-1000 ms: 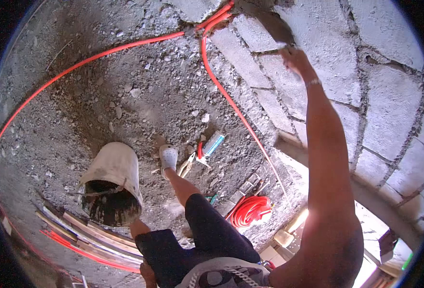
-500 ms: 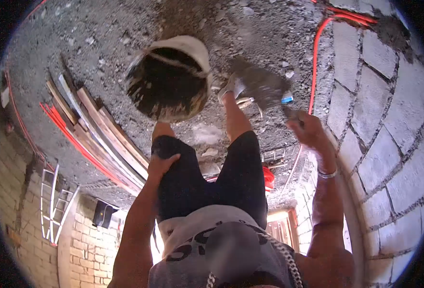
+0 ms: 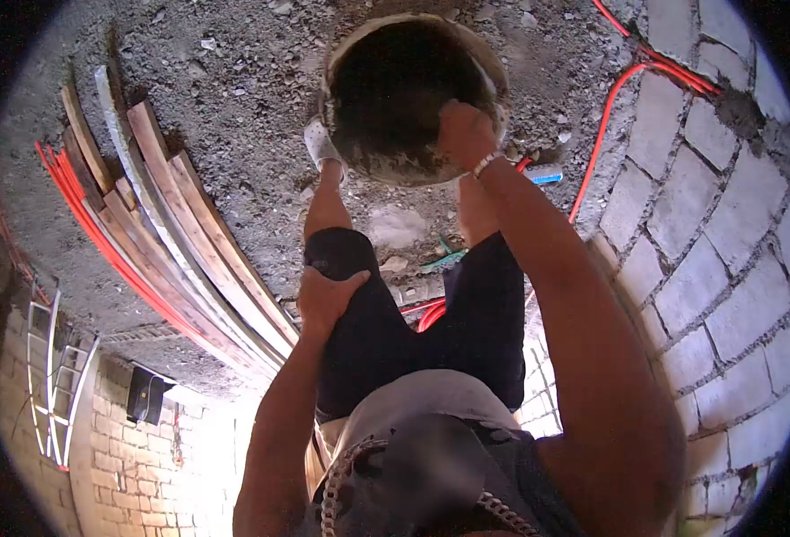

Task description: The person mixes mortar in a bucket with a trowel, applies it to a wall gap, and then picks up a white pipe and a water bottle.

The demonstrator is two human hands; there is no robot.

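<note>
A round bucket [image 3: 355, 166] with a pale rim and a dark inside stands on the rubble floor between and beyond my feet. Over its right side reaches my right hand [image 3: 467, 134], fingers curled; the tool it held earlier is not distinguishable in the dark inside. My left hand [image 3: 326, 295] rests on my left thigh, on the dark shorts [image 3: 350, 345], with its thumb and fingers apart and nothing held.
Long wooden boards [image 3: 189, 224] and red tubes [image 3: 113, 246] lie at the left. A block wall [image 3: 708, 268] rises at the right, with red conduit [image 3: 603, 125] beside it. A ladder [image 3: 53, 385] leans far left. Blue item [image 3: 545, 176] lies right of the bucket.
My right hand has moved from the right, where it held a flat trowel, to the bucket's inner right side. The bucket appears farther right and higher in view. My left hand stays on my thigh.
</note>
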